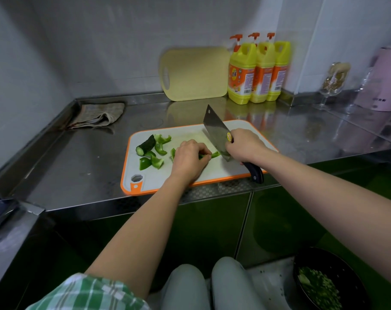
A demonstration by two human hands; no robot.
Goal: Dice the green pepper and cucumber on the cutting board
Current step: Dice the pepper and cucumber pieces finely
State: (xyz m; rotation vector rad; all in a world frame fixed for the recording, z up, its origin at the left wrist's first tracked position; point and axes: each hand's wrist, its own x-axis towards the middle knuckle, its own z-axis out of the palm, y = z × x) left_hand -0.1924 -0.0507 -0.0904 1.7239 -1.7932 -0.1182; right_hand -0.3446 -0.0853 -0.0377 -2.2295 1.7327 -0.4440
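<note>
A white cutting board with an orange rim (212, 173) lies on the steel counter. My left hand (190, 156) curls over a strip of green pepper (214, 155) and holds it down on the board. My right hand (246, 145) grips the black handle of a cleaver (215, 130), whose blade edge meets the board right beside the strip's free end. A dark cucumber chunk (146, 145) and several loose green pepper pieces (155, 161) lie on the board's left part.
A yellow cutting board (194, 72) leans on the back wall beside three yellow detergent bottles (257, 70). A folded cloth (98, 115) lies back left. Glasses (332, 86) and a pink appliance (382, 81) stand at right. A black bowl of green scraps (324, 285) sits on the floor.
</note>
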